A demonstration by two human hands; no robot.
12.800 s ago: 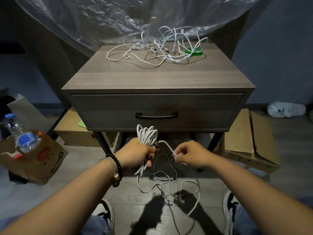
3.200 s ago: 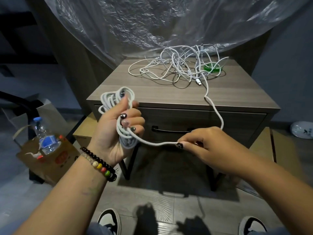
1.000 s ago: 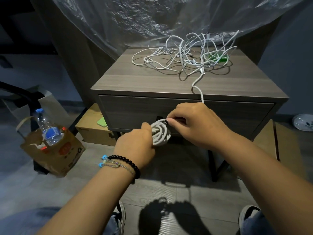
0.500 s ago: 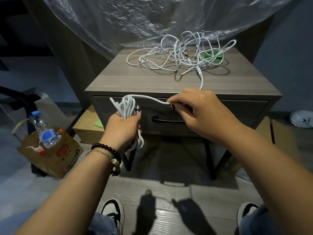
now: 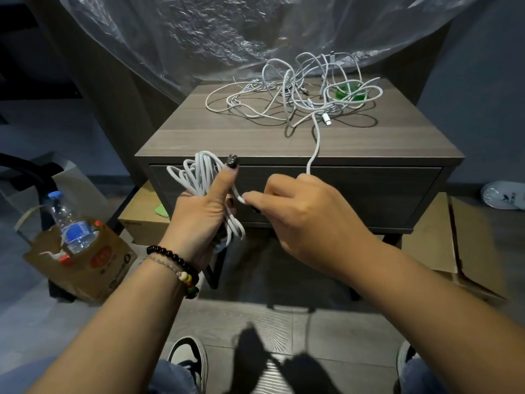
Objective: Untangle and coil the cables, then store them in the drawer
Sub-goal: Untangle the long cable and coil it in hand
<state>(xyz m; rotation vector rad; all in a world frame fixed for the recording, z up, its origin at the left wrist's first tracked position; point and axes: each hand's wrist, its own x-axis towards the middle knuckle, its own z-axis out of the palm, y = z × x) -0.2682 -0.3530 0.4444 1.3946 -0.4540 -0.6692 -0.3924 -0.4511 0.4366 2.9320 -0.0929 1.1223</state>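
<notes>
A sheet of clear plastic (image 5: 255, 32) hangs across the back of the scene, draped behind a grey wooden counter (image 5: 227, 135) with one drawer (image 5: 369, 191) in its front, which is closed. On the far part of the counter top lies a loose tangle of white cables (image 5: 289, 92), with a green ring-shaped object (image 5: 350, 92) under its right side. Flattened cardboard (image 5: 431, 231) leans beside the counter on the right, and a paper bag (image 5: 85, 257) holding a water bottle (image 5: 69, 223) stands on the floor to the left. In front of the drawer, the left hand (image 5: 199, 220) is clenched round a coiled bundle of white cable (image 5: 196, 172), thumb raised along the loops. The right hand (image 5: 301, 217) pinches the free run of that cable (image 5: 315, 143) just beside the bundle; from there the strand climbs over the counter's front edge into the tangle. A beaded bracelet (image 5: 173, 260) circles the left wrist.
</notes>
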